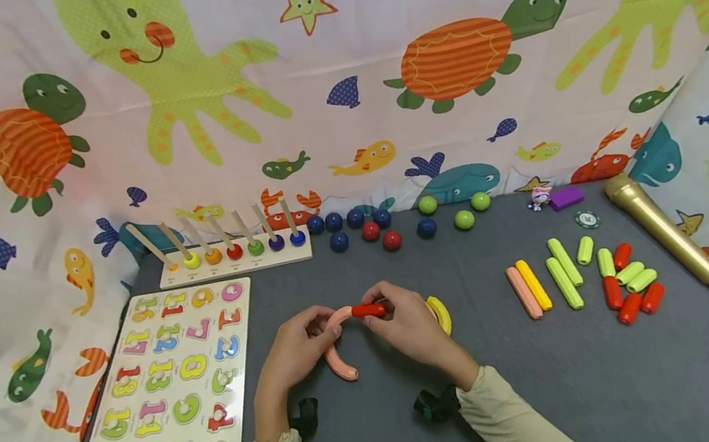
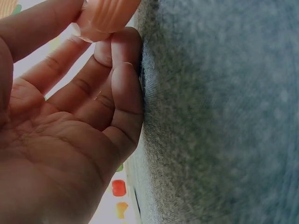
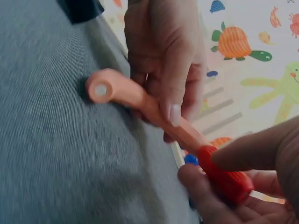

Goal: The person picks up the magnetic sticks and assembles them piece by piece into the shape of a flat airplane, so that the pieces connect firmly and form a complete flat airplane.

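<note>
My left hand [image 1: 298, 348] pinches a curved pink tube piece [image 1: 342, 365] between thumb and fingers. The right hand [image 1: 410, 323] grips a short red tube piece [image 1: 368, 310], which sits end to end with the pink piece. Ridges run along the red piece [image 3: 226, 175] in the right wrist view, and the far end of the pink piece [image 3: 122, 87] has a pale round centre. Only one end of the pink piece [image 2: 107, 18] shows in the left wrist view. A curved yellow piece [image 1: 439, 314] lies beside the right hand, partly hidden by it.
A number puzzle board [image 1: 167, 390] lies at left, below a wooden peg stand [image 1: 236, 258]. Several blue, red and green balls [image 1: 392, 240] sit at the back. To the right are pink, yellow, green and red tubes [image 1: 565, 283], a poker chip [image 1: 586, 219] and a gold microphone [image 1: 669, 235].
</note>
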A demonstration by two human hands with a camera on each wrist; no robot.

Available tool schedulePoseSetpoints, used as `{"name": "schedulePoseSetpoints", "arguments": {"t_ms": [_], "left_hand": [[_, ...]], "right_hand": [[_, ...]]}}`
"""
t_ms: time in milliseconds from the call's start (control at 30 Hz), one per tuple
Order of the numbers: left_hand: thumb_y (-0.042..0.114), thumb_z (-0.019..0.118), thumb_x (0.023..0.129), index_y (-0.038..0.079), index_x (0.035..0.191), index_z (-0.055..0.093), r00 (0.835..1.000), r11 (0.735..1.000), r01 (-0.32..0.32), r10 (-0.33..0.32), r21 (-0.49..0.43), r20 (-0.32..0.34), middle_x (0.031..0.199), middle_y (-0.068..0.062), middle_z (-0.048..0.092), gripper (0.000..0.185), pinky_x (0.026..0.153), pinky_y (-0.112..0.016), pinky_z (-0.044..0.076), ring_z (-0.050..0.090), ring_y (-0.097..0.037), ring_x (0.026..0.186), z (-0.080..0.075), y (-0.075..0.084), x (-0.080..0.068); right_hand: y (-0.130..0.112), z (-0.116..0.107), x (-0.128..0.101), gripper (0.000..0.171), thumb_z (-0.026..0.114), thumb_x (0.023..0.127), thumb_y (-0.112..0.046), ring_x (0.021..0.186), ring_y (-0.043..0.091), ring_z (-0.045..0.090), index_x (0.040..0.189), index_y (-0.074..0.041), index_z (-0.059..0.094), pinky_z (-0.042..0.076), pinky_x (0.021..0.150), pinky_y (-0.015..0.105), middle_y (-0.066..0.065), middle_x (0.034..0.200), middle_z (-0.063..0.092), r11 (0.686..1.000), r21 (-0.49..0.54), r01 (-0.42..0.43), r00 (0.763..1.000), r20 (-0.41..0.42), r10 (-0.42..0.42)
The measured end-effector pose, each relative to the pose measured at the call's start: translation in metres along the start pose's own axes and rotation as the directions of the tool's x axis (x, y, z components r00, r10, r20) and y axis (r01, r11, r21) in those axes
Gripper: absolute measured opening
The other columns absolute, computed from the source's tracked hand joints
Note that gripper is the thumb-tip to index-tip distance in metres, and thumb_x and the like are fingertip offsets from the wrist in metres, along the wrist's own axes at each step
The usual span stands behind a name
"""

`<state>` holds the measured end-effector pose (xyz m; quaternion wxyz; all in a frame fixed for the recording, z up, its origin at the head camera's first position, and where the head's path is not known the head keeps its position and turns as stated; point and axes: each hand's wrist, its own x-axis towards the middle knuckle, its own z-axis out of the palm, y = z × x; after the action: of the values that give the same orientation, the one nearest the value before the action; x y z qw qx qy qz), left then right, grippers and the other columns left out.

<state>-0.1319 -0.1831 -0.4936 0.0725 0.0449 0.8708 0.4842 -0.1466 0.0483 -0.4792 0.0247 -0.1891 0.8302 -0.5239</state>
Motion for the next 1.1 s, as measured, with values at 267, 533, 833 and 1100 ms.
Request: {"name": "schedulePoseSetpoints", "arguments": {"t_ms": [267,533,833,1100], "left_hand": [[0.016,0.076,0.102,0.007,0.119,0.076,0.998,1.0,0.015,-0.014,0.022,-0.055,0.089,0.0,0.065,0.02,0.075,-0.037,0.047,0.058,-0.018,0.082,0.002,-0.001,-0.002],[0.014,0.075,0.102,0.002,0.12,0.075,0.995,0.992,0.02,-0.008,0.122,-0.096,0.089,-0.004,0.059,0.021,0.071,-0.038,0.043,0.054,-0.02,0.08,0.001,0.0,-0.002],[0.014,0.07,0.105,0.001,0.144,0.063,0.997,0.967,0.07,-0.062,0.246,-0.041,0.113,-0.012,0.068,0.042,0.091,-0.049,0.052,0.064,-0.03,0.105,-0.012,0.014,-0.018],[0.005,0.072,0.102,0.007,0.135,0.073,0.997,0.941,-0.049,0.024,0.336,0.078,0.151,-0.014,0.058,0.033,0.109,-0.063,0.044,0.053,-0.044,0.135,-0.015,0.024,-0.049]], "right_hand": [[0.016,-0.059,-0.025,0.022,0.075,0.1,-0.006,0.092,0.023,0.069,0.12,0.002,0.071,0.059,0.078,0.044,0.012,0.11,0.071,0.954,-0.292,0.074,0.989,-0.103,-0.109],[0.062,-0.194,-0.095,0.017,0.071,0.097,-0.005,0.081,0.036,0.063,0.107,0.009,0.07,0.049,0.067,0.049,0.021,0.092,0.066,0.755,-0.593,-0.28,0.917,-0.397,0.029],[0.107,-0.228,-0.13,0.029,0.075,0.091,-0.009,0.085,0.06,0.047,0.077,0.009,0.057,0.042,0.061,0.067,0.035,0.083,0.05,0.584,-0.69,-0.429,0.878,-0.47,0.09],[0.109,-0.24,-0.121,0.033,0.073,0.096,-0.011,0.092,0.057,0.038,0.095,0.018,0.059,0.037,0.071,0.064,0.037,0.093,0.046,0.622,-0.644,-0.445,0.89,-0.396,0.226]]}}
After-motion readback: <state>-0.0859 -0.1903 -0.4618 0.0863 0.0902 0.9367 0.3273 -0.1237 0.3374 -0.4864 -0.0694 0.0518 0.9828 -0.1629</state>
